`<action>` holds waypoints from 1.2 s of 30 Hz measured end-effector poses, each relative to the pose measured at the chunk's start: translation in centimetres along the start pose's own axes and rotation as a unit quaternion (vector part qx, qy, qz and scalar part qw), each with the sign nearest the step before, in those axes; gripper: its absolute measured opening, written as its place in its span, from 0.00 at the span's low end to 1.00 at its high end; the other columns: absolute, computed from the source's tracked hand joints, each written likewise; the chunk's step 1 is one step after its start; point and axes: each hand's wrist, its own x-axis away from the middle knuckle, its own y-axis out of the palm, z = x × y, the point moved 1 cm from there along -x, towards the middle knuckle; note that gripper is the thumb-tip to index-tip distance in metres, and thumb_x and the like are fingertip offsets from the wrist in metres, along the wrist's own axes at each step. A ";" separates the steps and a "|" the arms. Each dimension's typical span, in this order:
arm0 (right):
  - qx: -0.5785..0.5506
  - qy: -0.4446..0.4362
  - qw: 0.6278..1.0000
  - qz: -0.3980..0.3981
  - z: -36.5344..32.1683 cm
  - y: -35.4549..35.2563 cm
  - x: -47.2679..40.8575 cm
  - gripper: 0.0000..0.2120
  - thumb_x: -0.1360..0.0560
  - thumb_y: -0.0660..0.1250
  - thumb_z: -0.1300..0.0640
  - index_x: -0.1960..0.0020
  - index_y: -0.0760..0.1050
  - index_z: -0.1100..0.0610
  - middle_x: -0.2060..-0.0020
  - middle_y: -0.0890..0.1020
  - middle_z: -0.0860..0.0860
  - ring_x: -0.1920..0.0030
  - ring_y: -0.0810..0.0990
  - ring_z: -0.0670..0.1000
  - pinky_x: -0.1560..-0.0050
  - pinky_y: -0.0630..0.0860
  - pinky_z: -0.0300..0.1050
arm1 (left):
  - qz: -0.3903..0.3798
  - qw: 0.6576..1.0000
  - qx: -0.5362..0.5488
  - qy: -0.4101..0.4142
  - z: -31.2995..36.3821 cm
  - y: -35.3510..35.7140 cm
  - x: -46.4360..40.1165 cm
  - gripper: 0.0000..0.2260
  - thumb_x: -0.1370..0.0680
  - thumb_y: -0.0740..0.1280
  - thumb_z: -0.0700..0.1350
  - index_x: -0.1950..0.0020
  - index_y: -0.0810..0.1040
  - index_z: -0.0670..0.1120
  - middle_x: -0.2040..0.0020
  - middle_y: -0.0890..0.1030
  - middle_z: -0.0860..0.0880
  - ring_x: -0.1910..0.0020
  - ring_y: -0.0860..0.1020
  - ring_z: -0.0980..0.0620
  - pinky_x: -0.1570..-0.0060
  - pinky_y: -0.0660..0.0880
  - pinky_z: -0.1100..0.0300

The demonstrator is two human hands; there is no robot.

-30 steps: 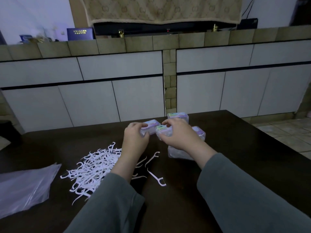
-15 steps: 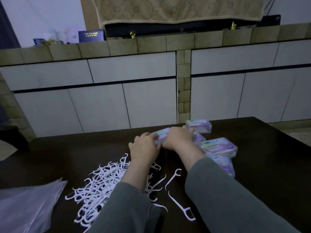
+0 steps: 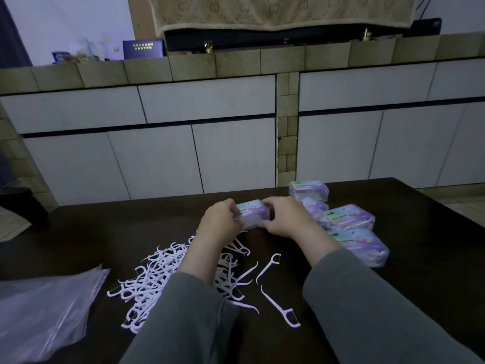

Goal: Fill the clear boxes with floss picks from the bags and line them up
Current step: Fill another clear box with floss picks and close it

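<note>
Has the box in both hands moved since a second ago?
Yes. The held box now sits left of the box row, where earlier it was among them.

**One camera, worn on my head**

There is a single wide-angle view, looking forward and down from my head. The dark tabletop (image 3: 393, 298) fills the lower half, close beneath me, with both my sleeves reaching in from the bottom edge. Farther off, the view faces straight onto a wall of pale cabinet doors (image 3: 157, 158) under a tiled ledge (image 3: 236, 64). Straight lines bow toward the edges. No second view shares the scene.
</note>
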 end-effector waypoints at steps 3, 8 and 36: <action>0.015 0.005 1.000 -0.011 1.2 -0.6 1.1 0.34 0.31 0.72 0.41 0.29 0.65 0.47 0.43 0.78 0.48 0.41 0.75 0.52 0.40 0.75 0.53 | -0.026 0.999 0.017 0.021 0.6 0.0 0.7 0.08 0.23 0.68 0.44 0.46 0.73 0.53 0.39 0.74 0.47 0.46 0.74 0.50 0.49 0.75 0.57; 0.051 -0.010 0.999 -0.005 2.4 -2.0 3.0 0.38 0.31 0.73 0.43 0.25 0.62 0.47 0.31 0.68 0.51 0.31 0.66 0.54 0.32 0.67 0.54 | -0.070 0.996 0.029 0.054 1.7 0.6 1.5 0.12 0.23 0.68 0.42 0.43 0.72 0.54 0.33 0.72 0.50 0.44 0.72 0.52 0.50 0.72 0.59; -0.204 0.002 0.974 -0.103 5.6 -1.5 4.7 0.36 0.32 0.77 0.47 0.28 0.65 0.46 0.29 0.70 0.47 0.29 0.66 0.48 0.37 0.65 0.44 | -0.107 0.923 -0.267 0.256 3.6 1.2 1.0 0.27 0.22 0.54 0.67 0.39 0.72 0.46 0.47 0.76 0.47 0.56 0.72 0.52 0.60 0.66 0.58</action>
